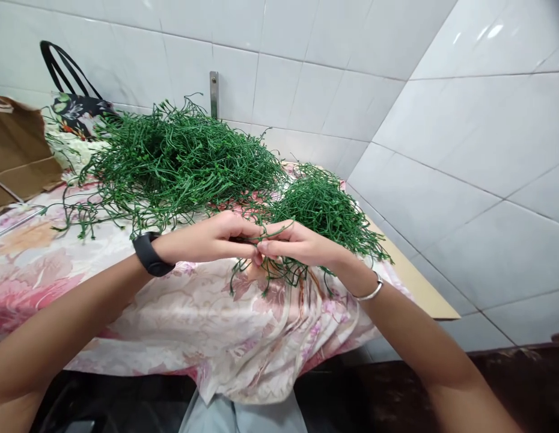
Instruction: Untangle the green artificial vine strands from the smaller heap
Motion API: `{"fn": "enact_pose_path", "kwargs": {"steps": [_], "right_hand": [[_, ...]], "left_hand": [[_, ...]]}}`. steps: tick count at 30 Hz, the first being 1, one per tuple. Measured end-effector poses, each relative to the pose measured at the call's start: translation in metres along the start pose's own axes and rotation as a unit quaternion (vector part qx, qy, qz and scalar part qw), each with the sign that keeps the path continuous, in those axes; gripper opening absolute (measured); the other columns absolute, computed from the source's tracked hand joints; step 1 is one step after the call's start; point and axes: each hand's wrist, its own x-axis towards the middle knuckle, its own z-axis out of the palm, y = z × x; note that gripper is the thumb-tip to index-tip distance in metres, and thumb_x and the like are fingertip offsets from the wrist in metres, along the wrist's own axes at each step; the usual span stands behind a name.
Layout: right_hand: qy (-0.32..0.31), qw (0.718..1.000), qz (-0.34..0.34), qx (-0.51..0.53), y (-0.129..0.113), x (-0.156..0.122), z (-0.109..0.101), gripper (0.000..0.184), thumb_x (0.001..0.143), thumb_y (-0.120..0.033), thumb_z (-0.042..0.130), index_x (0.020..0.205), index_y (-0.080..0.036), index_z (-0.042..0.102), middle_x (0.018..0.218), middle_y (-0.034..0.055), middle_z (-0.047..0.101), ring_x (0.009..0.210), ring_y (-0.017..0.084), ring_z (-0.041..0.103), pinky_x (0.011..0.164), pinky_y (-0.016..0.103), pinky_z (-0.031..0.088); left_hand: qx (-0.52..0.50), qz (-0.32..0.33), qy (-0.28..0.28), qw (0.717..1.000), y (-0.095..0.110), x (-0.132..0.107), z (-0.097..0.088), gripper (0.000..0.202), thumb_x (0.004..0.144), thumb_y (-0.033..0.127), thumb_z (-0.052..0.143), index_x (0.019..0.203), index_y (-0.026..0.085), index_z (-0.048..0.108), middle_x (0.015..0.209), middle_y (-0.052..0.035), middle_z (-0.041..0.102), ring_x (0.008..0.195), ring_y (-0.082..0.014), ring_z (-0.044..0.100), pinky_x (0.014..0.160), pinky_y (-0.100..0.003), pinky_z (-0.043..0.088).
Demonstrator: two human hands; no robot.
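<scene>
My left hand point(216, 237) and my right hand point(297, 242) meet at the front of the table, fingertips pinched together. Thin green artificial stems point(273, 270) show between and below my fingers, with several ends hanging down over the cloth. Both hands are closed on these stems; exactly how each finger grips is partly hidden. Just behind my right hand lies a smaller heap of green stems point(324, 204). A larger tangled heap of green stems point(180, 159) spreads behind my left hand.
A flowered cloth point(162, 325) covers the table. At the left stand a cardboard box point(22, 150), white flowers point(76, 150) and a dark floral bag point(85, 111). A cardboard sheet point(424, 288) sticks out at the right edge. Tiled walls point(329, 90) close off the back and right.
</scene>
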Motion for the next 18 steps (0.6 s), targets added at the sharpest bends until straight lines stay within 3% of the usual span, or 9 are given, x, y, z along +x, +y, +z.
{"fn": "enact_pose_path", "kwargs": {"steps": [3, 7, 14, 18], "right_hand": [[-0.022, 0.998, -0.011, 0.064, -0.004, -0.001, 0.006, 0.016, 0.082, -0.013, 0.047, 0.077, -0.006, 0.061, 0.068, 0.0017, 0.06, 0.062, 0.004, 0.053, 0.057, 0.016, 0.04], [-0.029, 0.992, -0.044, 0.114, -0.009, -0.004, 0.013, 0.014, 0.081, -0.007, 0.047, 0.073, -0.008, 0.059, 0.065, 0.0001, 0.059, 0.062, 0.003, 0.054, 0.056, 0.014, 0.04], [-0.016, 0.986, -0.063, 0.152, -0.013, -0.006, 0.018, 0.013, 0.082, -0.007, 0.047, 0.073, -0.009, 0.056, 0.059, -0.0023, 0.056, 0.055, 0.001, 0.048, 0.051, 0.011, 0.037], [-0.004, 0.984, -0.073, 0.162, -0.014, -0.006, 0.022, 0.017, 0.082, -0.008, 0.046, 0.067, -0.01, 0.053, 0.059, -0.0019, 0.054, 0.057, 0.003, 0.051, 0.053, 0.014, 0.04]], "left_hand": [[-0.074, 0.001, -0.029, 0.997, 0.002, -0.002, -0.002, 0.018, 0.079, 0.025, 0.05, 0.076, 0.014, 0.064, 0.05, 0.0035, 0.049, 0.043, -0.0052, 0.036, 0.042, -0.019, 0.028], [-0.148, 0.001, -0.025, 0.989, 0.002, -0.005, -0.001, 0.012, 0.073, 0.017, 0.055, 0.075, 0.016, 0.067, 0.05, 0.002, 0.055, 0.038, -0.006, 0.04, 0.043, -0.019, 0.035], [-0.186, -0.008, 0.026, 0.982, 0.002, -0.006, 0.005, 0.006, 0.067, 0.017, 0.062, 0.064, 0.018, 0.067, 0.041, 0.0031, 0.05, 0.037, -0.0088, 0.045, 0.042, -0.022, 0.039], [-0.223, -0.01, 0.026, 0.974, 0.003, -0.006, 0.005, 0.008, 0.066, 0.018, 0.062, 0.059, 0.017, 0.065, 0.039, 0.0022, 0.05, 0.037, -0.0096, 0.045, 0.043, -0.023, 0.041]]}}
